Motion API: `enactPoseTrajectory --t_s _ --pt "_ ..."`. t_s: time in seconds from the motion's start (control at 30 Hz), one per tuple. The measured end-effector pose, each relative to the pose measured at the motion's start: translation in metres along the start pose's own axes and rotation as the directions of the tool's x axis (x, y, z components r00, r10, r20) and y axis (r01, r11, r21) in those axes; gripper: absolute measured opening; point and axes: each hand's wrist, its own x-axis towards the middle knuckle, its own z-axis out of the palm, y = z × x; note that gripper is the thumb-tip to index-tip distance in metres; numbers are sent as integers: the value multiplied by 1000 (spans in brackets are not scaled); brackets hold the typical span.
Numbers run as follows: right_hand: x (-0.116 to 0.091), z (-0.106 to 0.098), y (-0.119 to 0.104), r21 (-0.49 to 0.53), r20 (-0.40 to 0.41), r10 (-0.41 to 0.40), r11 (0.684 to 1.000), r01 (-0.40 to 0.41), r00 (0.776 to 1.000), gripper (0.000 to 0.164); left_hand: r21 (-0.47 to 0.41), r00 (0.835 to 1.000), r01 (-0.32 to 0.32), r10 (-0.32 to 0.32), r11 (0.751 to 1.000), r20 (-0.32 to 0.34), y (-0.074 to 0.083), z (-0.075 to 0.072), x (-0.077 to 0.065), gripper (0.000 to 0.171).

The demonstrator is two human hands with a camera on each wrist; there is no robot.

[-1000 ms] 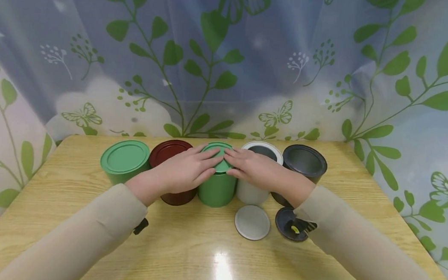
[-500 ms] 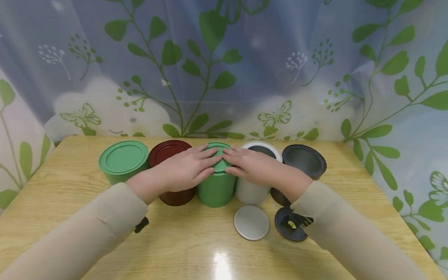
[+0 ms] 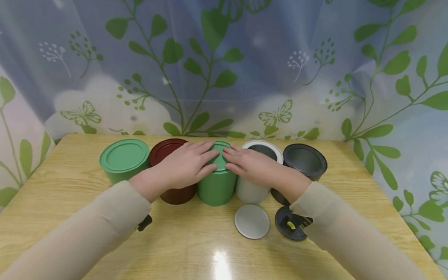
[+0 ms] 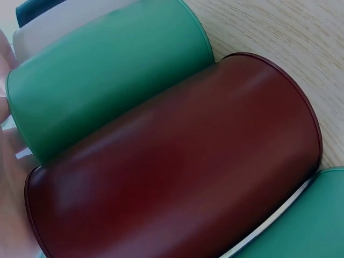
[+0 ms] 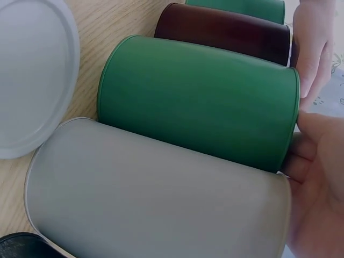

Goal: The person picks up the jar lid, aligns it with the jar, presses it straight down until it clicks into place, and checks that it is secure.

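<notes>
Through my remote cameras I'm seeing the left hand (image 3: 187, 165) and right hand (image 3: 251, 164) laying straight, unclenched fingers on the lid (image 3: 219, 160) of the middle green can (image 3: 216, 191), grasping nothing. That can is standing near the far edge of the tabletop (image 3: 182, 249), below and between both sets of fingertips. The left hand is reaching over the red can (image 3: 178, 196), the right over the white can (image 3: 252, 193); a pale lid (image 3: 252, 222) is lying toward the near edge.
</notes>
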Motion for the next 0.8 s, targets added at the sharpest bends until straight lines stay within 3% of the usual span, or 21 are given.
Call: enactPoseTrajectory --t_s 0.3,0.53,0.8 --pt "-1 -2 1 5 -2 -12 1000 12 1000 48 -38 1000 2 -2 999 15 1 -3 2 53" --pt "7 -7 1 6 -8 10 1000 -10 1000 52 -50 998 22 -19 998 62 1 -6 4 56" --pt "17 -7 2 -26 36 18 1000 -17 999 49 -82 993 49 -39 995 108 -1 -8 6 57"
